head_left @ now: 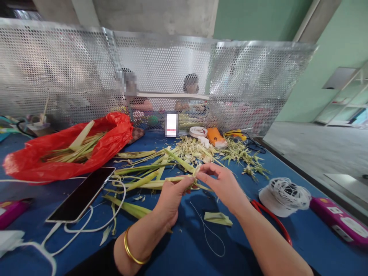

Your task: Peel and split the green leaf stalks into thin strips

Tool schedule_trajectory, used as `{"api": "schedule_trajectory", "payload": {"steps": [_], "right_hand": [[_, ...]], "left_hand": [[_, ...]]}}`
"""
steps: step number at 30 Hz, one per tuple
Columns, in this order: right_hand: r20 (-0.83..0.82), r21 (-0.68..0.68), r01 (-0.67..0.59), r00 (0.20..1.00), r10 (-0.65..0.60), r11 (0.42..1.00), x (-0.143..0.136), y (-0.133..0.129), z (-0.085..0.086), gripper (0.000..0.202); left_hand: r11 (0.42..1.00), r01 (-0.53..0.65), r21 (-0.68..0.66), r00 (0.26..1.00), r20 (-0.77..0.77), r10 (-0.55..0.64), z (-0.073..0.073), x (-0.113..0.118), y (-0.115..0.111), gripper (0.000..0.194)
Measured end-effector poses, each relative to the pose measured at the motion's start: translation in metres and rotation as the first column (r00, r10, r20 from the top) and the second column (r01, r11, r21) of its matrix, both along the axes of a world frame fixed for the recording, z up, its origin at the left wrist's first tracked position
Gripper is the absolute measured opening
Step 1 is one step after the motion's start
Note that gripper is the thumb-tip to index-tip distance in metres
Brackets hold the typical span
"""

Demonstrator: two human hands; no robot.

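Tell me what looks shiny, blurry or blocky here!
Head view: light glints on the crumpled red plastic bag and round gold bangle; the perforated silver metal panels look streaky and soft; square blocks cover two people's heads behind them; the bare left hand looks clearer.

Soft, diffuse light covers the blue surface (pixel 184 258), with dim shadow beneath the hands (pixel 220 182), streaky glare on the perforated metal screen (pixel 253 73), a small upright display (pixel 171 122) overexposed white, and wide-angle stretching toward the edges.
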State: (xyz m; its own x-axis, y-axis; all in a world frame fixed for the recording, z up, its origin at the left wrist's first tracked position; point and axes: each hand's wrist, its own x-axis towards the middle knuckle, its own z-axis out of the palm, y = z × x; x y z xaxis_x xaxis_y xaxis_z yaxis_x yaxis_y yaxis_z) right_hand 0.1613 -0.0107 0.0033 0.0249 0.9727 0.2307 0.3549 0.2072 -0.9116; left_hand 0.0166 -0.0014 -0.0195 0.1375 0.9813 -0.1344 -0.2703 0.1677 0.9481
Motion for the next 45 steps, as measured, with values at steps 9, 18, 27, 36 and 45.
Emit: {"api": "schedule_trajectory", "payload": {"steps": [9, 18, 27, 36, 45], "right_hand": [[-0.022, 0.067, 0.117, 0.993, -0.115, 0.991, -0.005, 0.002, -0.013, 0.021], [-0.062, 0.060, 0.045, 0.997, -0.042, 0.997, -0.006, 0.001, -0.010, 0.021], [-0.094, 0.058, 0.005, 0.996, 0.001, 0.998, -0.005, -0.001, -0.009, 0.022], [0.146, 0.153, 0.167, 0.971, -0.189, 0.974, -0.008, 0.002, -0.016, 0.022], [-0.226, -0.051, -0.044, 0.974, 0.032, 0.998, -0.009, 0.004, -0.013, 0.010]], "left_hand": [[0.989, 0.145, -0.032, 0.989, 0.028, -0.144, 0.002, 0.002, -0.003, 0.018], [0.965, 0.193, -0.179, 0.974, 0.156, -0.166, 0.002, -0.001, 0.000, 0.024], [0.983, 0.164, -0.079, 0.984, 0.080, -0.158, -0.001, -0.002, -0.001, 0.017], [0.994, 0.074, 0.077, 0.994, -0.087, -0.068, 0.009, 0.004, -0.008, 0.010], [0.998, 0.062, 0.031, 0.994, -0.092, -0.059, 0.006, 0.000, 0.001, 0.017]]}}
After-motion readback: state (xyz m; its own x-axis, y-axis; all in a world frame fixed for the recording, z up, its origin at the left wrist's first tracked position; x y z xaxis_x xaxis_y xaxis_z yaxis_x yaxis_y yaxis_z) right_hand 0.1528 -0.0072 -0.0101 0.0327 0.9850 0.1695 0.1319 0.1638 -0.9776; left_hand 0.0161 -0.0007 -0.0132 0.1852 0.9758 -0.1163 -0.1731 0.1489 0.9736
